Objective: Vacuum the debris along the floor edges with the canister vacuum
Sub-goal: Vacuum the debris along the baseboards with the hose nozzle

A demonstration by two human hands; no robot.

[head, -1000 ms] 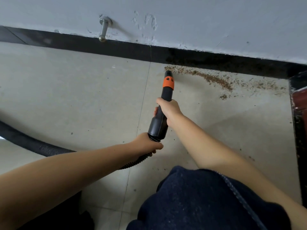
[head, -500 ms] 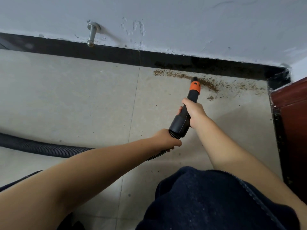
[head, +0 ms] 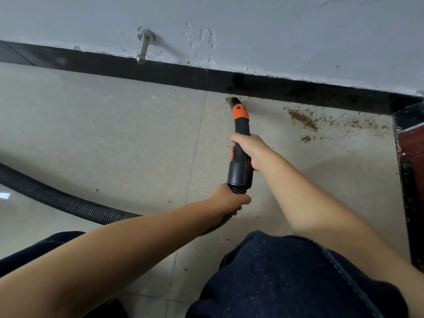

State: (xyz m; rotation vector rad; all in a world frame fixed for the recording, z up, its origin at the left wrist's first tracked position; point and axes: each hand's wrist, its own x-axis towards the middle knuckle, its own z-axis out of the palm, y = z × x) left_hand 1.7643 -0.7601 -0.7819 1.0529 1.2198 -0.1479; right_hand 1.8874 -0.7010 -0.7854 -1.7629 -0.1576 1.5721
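Observation:
A black vacuum nozzle (head: 240, 125) with an orange band points at the floor edge, its tip touching the tile just below the black skirting (head: 174, 71). My right hand (head: 251, 149) grips the nozzle's middle. My left hand (head: 229, 199) grips the ribbed black hose (head: 59, 199) where it joins the nozzle. Brown debris (head: 304, 119) lies scattered along the skirting to the right of the tip, up to the corner. A small patch of crumbs sits right at the tip.
A metal door stopper (head: 143, 48) sticks out of the white wall above the skirting at the left. A dark red door frame (head: 411, 148) closes the right side. The hose runs off to the left over beige tiles. My knees in dark trousers (head: 286, 278) fill the bottom.
The nozzle tip has swept left along the skirting, back to the left end of the debris line. The strip of debris between tip and right patch is gone.

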